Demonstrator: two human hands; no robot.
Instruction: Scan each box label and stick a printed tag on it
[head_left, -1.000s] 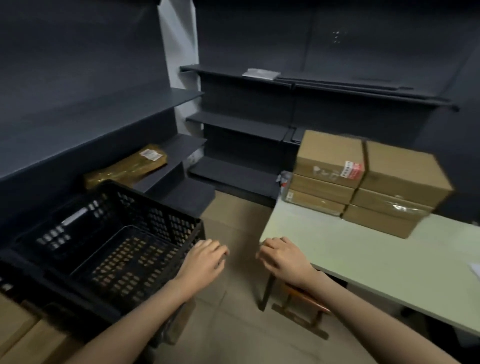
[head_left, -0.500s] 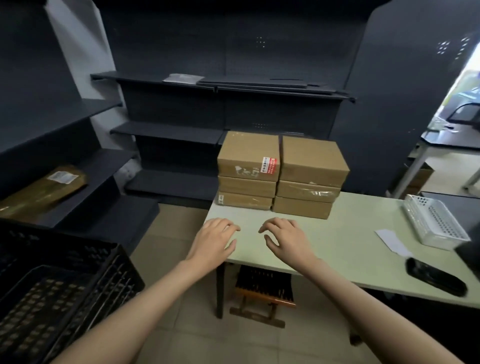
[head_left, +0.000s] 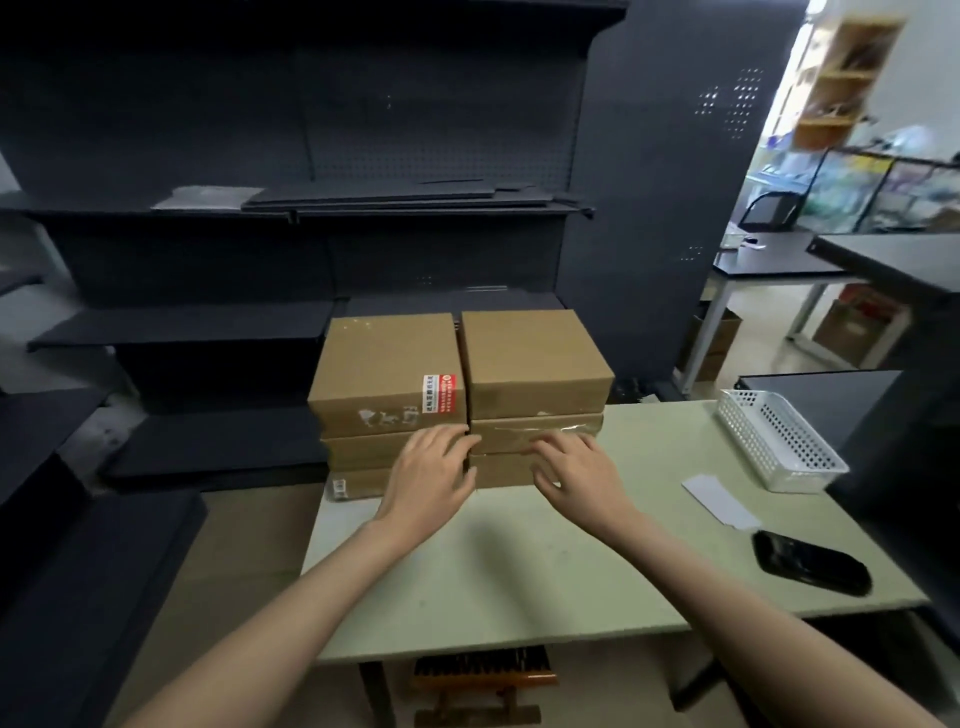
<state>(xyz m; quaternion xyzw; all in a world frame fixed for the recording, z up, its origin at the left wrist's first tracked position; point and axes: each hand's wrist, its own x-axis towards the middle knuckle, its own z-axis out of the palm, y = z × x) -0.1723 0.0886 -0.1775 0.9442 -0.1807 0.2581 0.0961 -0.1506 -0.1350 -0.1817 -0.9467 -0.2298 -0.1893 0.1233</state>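
Cardboard boxes (head_left: 530, 358) sit in two stacks side by side at the counter's (head_left: 519, 571) far left end. My left hand (head_left: 431, 478) and right hand (head_left: 576, 475) reach toward the stacks' near faces, fingers spread and relaxed, gripping nothing; contact unclear. Red-and-white label (head_left: 440, 393) on the top left box. White basket (head_left: 779, 439), paper slip (head_left: 719, 501), black handheld device (head_left: 810, 564) at right.

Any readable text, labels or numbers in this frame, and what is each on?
None legible.
Red and white sticker on the top left box: print too blurred.
Small white label on the bottom left box: too small.
White paper slip on the table: looks blank.
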